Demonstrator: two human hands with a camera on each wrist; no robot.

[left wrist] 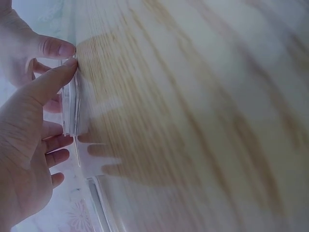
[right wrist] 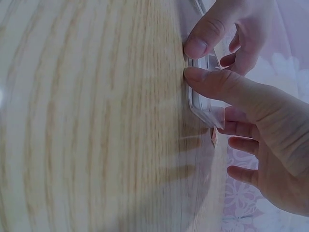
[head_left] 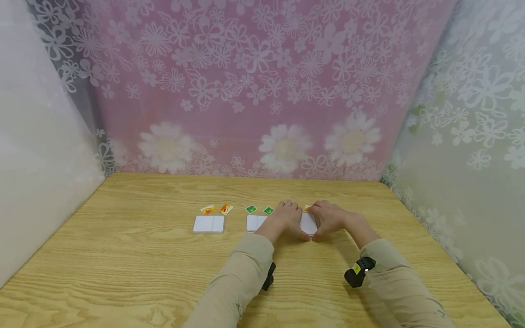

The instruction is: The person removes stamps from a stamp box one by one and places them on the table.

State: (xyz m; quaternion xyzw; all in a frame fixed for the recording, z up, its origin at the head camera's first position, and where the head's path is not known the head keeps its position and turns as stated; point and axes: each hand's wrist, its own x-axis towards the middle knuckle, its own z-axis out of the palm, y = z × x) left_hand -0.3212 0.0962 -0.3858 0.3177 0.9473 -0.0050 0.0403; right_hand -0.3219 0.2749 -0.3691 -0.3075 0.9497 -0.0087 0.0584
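Near the right end of a row lies a flat clear plastic case (head_left: 308, 224) with a white inside. My left hand (head_left: 287, 219) grips its left side and my right hand (head_left: 329, 216) grips its right side. Both thumbs meet at the near edge, tips almost touching. In the left wrist view, the case (left wrist: 71, 108) shows as a thin clear rim between thumbs and fingers. The right wrist view has the rounded corner of the case (right wrist: 198, 104) beneath the right thumb. An orange-edged card (head_left: 307, 207) behind it is mostly covered by the right hand.
Left of the hands, a similar white case (head_left: 255, 222) is partly hidden by the left hand. Another case (head_left: 208, 224) lies farther left. Behind them are two green cards (head_left: 251, 209) and two orange-and-yellow cards (head_left: 208, 209). Flowered curtains (head_left: 246, 91) enclose the wooden table (head_left: 143, 255).
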